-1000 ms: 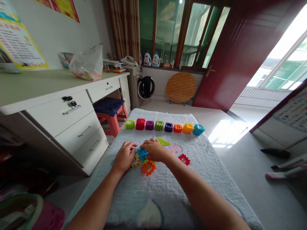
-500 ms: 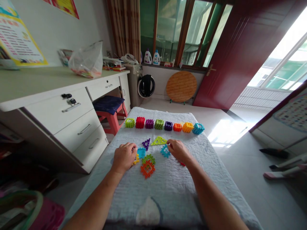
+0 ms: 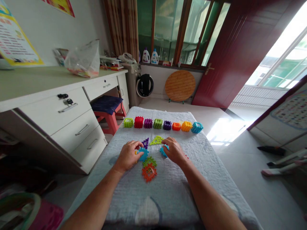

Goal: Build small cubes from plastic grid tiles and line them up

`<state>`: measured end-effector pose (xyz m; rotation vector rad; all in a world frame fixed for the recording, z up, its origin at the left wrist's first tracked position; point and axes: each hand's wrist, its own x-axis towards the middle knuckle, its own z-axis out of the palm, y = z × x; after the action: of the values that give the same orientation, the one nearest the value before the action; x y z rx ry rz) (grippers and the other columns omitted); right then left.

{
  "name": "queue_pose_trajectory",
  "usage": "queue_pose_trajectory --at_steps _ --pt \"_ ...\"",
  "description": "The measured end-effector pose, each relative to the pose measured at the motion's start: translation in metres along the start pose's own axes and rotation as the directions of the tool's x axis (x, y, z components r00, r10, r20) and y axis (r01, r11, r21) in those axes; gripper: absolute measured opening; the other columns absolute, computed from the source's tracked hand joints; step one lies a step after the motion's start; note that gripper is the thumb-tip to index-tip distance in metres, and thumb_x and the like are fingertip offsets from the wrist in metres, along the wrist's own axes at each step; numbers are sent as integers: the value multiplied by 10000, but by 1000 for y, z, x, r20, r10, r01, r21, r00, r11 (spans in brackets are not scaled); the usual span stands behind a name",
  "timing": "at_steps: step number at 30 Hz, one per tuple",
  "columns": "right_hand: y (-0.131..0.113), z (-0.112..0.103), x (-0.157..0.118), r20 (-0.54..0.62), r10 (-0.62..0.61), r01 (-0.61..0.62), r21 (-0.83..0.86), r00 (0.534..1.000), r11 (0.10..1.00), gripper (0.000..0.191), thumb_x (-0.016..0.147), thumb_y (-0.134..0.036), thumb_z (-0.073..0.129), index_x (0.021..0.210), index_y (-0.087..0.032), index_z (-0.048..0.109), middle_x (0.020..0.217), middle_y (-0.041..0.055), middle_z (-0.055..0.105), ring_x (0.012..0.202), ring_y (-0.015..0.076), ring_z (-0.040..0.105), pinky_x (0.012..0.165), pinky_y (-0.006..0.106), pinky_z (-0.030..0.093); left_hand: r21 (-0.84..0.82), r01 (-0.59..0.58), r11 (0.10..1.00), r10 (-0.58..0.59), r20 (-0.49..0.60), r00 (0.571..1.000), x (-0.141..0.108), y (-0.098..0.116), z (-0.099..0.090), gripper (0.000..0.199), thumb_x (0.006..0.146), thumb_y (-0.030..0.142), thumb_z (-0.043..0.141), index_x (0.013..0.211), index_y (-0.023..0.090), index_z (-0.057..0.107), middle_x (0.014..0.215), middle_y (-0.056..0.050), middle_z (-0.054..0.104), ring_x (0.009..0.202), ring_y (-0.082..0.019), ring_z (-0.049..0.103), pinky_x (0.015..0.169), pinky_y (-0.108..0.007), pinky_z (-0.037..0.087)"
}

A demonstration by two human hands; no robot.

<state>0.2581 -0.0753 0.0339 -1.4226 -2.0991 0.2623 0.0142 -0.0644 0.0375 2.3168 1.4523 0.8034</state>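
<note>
My left hand (image 3: 129, 155) grips a blue toothed square tile (image 3: 144, 154), thumb over its near side. Part of a yellow tile (image 3: 136, 152) peeks out beside that hand. On the right, my right hand (image 3: 173, 149) has thumb and fingers closed on another blue tile (image 3: 163, 151), partly covered by the hand. A purple triangle piece (image 3: 145, 143) lies just beyond the left fingers, and a lime triangle piece (image 3: 156, 140) lies between the hands. Nearer to me, an orange tile (image 3: 149, 172) overlaps or touches a green tile (image 3: 149, 161). A red piece shows slightly behind my right wrist.
Across the cloth-covered table (image 3: 168, 195) runs a row of stacked colored tiles, from a lime stack (image 3: 128, 122) to a blue stack (image 3: 197, 127). A white desk (image 3: 55, 111) and a stool (image 3: 107, 105) stand left. A round wooden board (image 3: 180, 85) leans by the wall.
The blue tile at my left hand has shifted slightly right, with thumb now over it. My right hand has moved slightly left and covers more of its blue tile. The view has shifted slightly.
</note>
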Motion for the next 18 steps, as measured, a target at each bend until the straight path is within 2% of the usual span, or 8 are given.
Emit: queue_pose_trajectory --at_steps 3,5,7,10,13,18 --pt "2 2 0 -27 -16 17 27 1000 999 194 808 -121 519 943 -193 638 898 50 627 855 179 561 818 302 429 58 -100 993 106 -131 986 2 8 1 59 784 224 629 834 206 603 808 -20 624 827 -203 552 801 -341 401" --pt "3 2 0 -49 -18 20 47 999 999 197 800 -118 517 939 -188 638 883 48 625 841 178 559 816 304 433 122 -169 978 189 -176 966 1 17 6 32 822 231 600 842 205 601 825 -31 627 852 -216 538 821 -363 385" --pt "5 2 -1 -62 -18 22 59 998 998 207 787 -114 517 938 -187 640 882 48 625 841 179 556 821 307 432 143 -256 956 275 -137 952 -1 27 11 67 847 240 576 898 211 608 872 -37 637 889 -224 531 846 -380 371" --pt "3 1 -2 -44 -4 7 67 999 998 257 754 -90 503 945 -191 642 911 47 631 875 183 553 831 309 429 66 -373 926 374 0 928 -4 38 17 155 838 289 593 978 224 608 932 -36 647 917 -227 531 870 -391 366" --pt "-2 -2 -2 29 -14 11 87 999 996 292 710 -75 512 940 -195 646 932 39 645 906 185 553 840 310 423 -52 -364 930 366 43 930 -7 41 16 182 827 292 587 991 214 603 939 -37 647 906 -221 531 862 -384 380" --pt "-15 -5 -4 170 -172 146 156 970 977 221 735 -166 618 952 -197 641 929 19 660 890 170 565 869 317 394 -203 -269 941 282 35 959 -9 34 9 220 821 155 493 1010 208 591 886 -27 622 881 -198 531 848 -360 406"
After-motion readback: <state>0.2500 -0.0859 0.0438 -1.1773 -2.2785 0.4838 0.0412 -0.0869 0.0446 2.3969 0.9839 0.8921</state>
